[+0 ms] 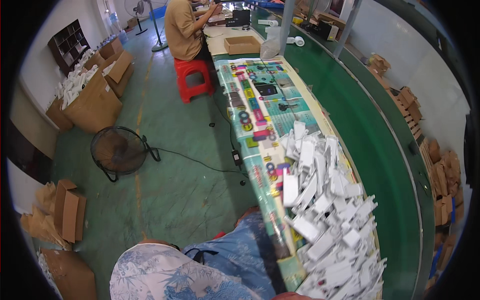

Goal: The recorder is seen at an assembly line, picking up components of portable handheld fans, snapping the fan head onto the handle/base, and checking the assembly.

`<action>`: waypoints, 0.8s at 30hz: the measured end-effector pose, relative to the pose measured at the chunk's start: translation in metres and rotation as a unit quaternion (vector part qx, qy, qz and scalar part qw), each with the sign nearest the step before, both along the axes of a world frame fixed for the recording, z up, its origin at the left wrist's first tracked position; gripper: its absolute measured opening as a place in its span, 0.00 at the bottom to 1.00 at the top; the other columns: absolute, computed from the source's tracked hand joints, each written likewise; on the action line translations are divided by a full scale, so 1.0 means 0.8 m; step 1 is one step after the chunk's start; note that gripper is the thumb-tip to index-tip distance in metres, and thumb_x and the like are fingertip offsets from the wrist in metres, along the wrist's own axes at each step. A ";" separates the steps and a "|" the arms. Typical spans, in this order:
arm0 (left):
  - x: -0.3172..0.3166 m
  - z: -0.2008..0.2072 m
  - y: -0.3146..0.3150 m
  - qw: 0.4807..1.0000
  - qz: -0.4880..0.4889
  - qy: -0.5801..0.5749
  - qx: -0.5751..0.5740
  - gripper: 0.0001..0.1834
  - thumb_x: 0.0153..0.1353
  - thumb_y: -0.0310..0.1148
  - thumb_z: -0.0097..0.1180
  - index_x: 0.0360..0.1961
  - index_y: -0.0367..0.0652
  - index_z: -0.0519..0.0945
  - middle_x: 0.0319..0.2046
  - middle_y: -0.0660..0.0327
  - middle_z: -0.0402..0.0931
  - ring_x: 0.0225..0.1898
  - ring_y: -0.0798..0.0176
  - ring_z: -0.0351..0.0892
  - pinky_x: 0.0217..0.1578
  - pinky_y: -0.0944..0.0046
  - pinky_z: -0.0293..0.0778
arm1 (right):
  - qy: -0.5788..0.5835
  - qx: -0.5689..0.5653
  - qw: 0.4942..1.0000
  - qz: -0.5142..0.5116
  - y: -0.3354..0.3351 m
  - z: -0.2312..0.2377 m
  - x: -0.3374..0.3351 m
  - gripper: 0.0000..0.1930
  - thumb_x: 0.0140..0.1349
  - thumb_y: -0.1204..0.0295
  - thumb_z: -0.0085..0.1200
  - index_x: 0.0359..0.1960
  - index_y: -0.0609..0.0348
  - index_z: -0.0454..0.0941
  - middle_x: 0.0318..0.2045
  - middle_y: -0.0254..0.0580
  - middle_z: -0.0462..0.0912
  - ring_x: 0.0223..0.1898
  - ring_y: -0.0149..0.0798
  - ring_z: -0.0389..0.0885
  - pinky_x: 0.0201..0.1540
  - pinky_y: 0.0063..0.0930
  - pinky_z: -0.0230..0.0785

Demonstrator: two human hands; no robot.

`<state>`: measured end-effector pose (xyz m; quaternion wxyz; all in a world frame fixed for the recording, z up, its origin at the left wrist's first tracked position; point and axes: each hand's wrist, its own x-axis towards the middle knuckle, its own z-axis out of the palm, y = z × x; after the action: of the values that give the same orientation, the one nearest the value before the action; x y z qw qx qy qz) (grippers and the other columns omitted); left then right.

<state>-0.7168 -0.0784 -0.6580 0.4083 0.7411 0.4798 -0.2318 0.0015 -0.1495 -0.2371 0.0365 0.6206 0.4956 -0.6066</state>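
A heap of white plastic parts (325,200) covers the near right of the long worktable (260,125), which is topped with colourful printed sheets. The pieces are flat covers and small moulded housings, piled loosely over one another. At the bottom edge, beside the heap, a sliver of skin (294,296) shows, perhaps part of my right hand or forearm; no fingers can be made out. My left hand is out of sight. Below lie my white-and-blue patterned top and blue patterned legwear (235,255).
A black floor fan (119,152) stands on the left with its cable (200,162) running to the table. Another person (185,27) sits on a red stool (192,80) by an open cardboard box (242,45). A green conveyor (370,165) runs along the right; cartons (95,102) line the left.
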 end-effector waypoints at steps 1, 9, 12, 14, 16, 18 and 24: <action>0.008 0.002 0.006 1.000 0.003 -0.002 0.006 0.19 0.55 0.45 0.45 0.35 0.40 0.77 0.33 0.51 0.76 0.36 0.53 0.75 0.38 0.54 0.69 | 0.004 -0.018 1.000 0.007 0.037 -0.019 0.018 0.11 0.58 0.71 0.46 0.41 0.59 0.76 0.35 0.47 0.80 0.37 0.40 0.78 0.42 0.30 0.68; 0.187 -0.009 0.109 0.997 0.052 0.004 0.050 0.20 0.56 0.45 0.44 0.39 0.40 0.75 0.36 0.51 0.75 0.39 0.52 0.73 0.41 0.54 0.67 | 0.054 -0.167 0.981 0.084 0.278 -0.139 0.148 0.12 0.60 0.69 0.44 0.43 0.57 0.75 0.34 0.46 0.80 0.34 0.39 0.78 0.38 0.29 0.69; 0.263 -0.025 0.114 0.996 0.066 -0.003 0.066 0.20 0.56 0.46 0.44 0.40 0.40 0.75 0.38 0.51 0.75 0.40 0.51 0.73 0.43 0.54 0.66 | 0.064 -0.222 0.967 0.104 0.334 -0.142 0.180 0.13 0.60 0.69 0.43 0.44 0.56 0.75 0.34 0.46 0.80 0.34 0.38 0.78 0.36 0.28 0.69; 0.301 -0.035 0.127 0.994 0.071 -0.016 0.083 0.21 0.56 0.46 0.44 0.41 0.40 0.74 0.39 0.51 0.74 0.41 0.51 0.72 0.44 0.54 0.65 | 0.064 -0.253 0.959 0.111 0.362 -0.136 0.200 0.13 0.61 0.68 0.42 0.44 0.56 0.74 0.34 0.46 0.80 0.33 0.38 0.78 0.35 0.28 0.69; 0.298 -0.027 0.117 0.991 0.079 -0.029 0.104 0.21 0.56 0.46 0.43 0.42 0.41 0.74 0.40 0.51 0.74 0.42 0.51 0.72 0.45 0.54 0.65 | 0.063 -0.280 0.950 0.120 0.382 -0.130 0.218 0.13 0.61 0.68 0.42 0.44 0.56 0.74 0.34 0.45 0.81 0.32 0.38 0.78 0.33 0.28 0.69; 0.300 -0.030 0.116 0.987 0.083 -0.039 0.130 0.21 0.57 0.46 0.43 0.43 0.41 0.74 0.41 0.50 0.74 0.43 0.51 0.71 0.46 0.54 0.64 | 0.067 -0.300 0.943 0.126 0.396 -0.125 0.227 0.13 0.61 0.67 0.41 0.45 0.55 0.74 0.33 0.45 0.81 0.32 0.37 0.78 0.32 0.27 0.69; 0.415 -0.072 0.161 0.969 0.078 -0.068 0.223 0.23 0.57 0.46 0.42 0.46 0.41 0.73 0.43 0.50 0.73 0.45 0.50 0.70 0.48 0.54 0.63 | 0.090 -0.343 0.926 0.129 0.388 -0.111 0.208 0.14 0.62 0.66 0.40 0.46 0.54 0.73 0.33 0.44 0.81 0.30 0.36 0.78 0.28 0.26 0.70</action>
<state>-0.3847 0.0506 -0.7153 0.2815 0.7877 0.5468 -0.0352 0.1676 0.1611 -0.3261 0.2805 0.4433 0.3340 -0.7831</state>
